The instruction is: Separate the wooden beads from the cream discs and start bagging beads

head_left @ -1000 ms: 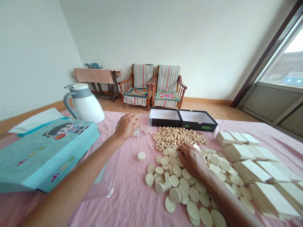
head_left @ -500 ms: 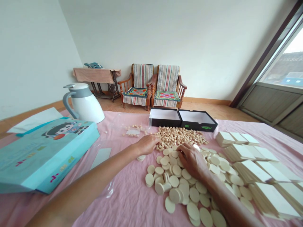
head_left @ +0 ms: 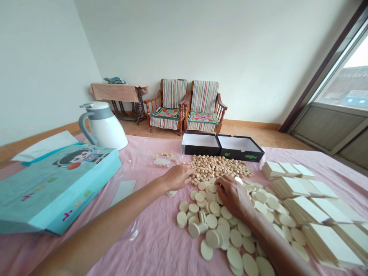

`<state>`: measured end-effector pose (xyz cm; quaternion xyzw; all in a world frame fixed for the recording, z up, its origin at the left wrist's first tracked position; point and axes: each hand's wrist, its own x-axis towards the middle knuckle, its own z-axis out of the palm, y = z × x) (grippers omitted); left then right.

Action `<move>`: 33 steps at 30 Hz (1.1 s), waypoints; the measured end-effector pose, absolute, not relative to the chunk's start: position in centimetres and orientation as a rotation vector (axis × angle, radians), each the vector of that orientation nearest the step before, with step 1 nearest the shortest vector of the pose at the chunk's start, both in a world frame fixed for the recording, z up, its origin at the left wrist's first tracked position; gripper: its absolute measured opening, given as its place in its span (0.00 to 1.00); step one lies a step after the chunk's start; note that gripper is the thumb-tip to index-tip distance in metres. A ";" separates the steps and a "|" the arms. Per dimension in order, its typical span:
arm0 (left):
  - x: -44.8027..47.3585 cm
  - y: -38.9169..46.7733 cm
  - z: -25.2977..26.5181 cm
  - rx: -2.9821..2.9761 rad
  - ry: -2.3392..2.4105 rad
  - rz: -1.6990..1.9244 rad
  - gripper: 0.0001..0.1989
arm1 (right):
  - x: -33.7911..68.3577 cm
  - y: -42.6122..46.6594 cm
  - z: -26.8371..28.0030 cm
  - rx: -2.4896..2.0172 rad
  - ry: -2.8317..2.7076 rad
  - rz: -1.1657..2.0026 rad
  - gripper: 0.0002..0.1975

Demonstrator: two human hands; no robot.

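My left hand (head_left: 179, 177) is closed, its fingers curled together at the left edge of a pile of small wooden beads (head_left: 220, 165). Whatever its fingertips hold is too small or hidden to name. Just beneath that wrist lie a few pale round discs (head_left: 171, 193). My right hand (head_left: 232, 193) rests on the far part of a spread heap of flat wooden discs (head_left: 212, 221), fingers bent down and drawn together. Its fingertips point toward the beads, and what lies under them is hidden.
Black open boxes (head_left: 240, 147) stand behind the beads. Stacked pale rectangular boards (head_left: 309, 207) line the right side. At left are a turquoise box (head_left: 86, 184) and a white jug (head_left: 106, 128). Clear plastic packaging (head_left: 138, 151) with some beads lies on the pink cloth (head_left: 155, 237).
The view has shifted very slightly. Both hands keep nearly the same places and poses, and the piles look unchanged.
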<state>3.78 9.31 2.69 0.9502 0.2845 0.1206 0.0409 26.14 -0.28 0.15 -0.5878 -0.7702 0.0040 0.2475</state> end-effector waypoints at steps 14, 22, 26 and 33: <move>-0.3 11.8 5.8 2.698 1.282 1.016 0.07 | 26.1 -0.3 0.1 -1.606 -2.094 0.001 0.09; 4.3 8.6 2.4 2.792 0.895 0.353 0.02 | 26.1 -0.4 0.1 -1.592 -2.099 0.019 0.09; 5.1 8.8 1.2 2.780 0.969 0.301 0.03 | 26.1 -0.3 0.1 -1.593 -2.099 0.008 0.09; 4.8 8.5 2.3 2.801 0.917 0.480 0.05 | 26.1 -0.3 0.2 -1.592 -2.099 0.008 0.09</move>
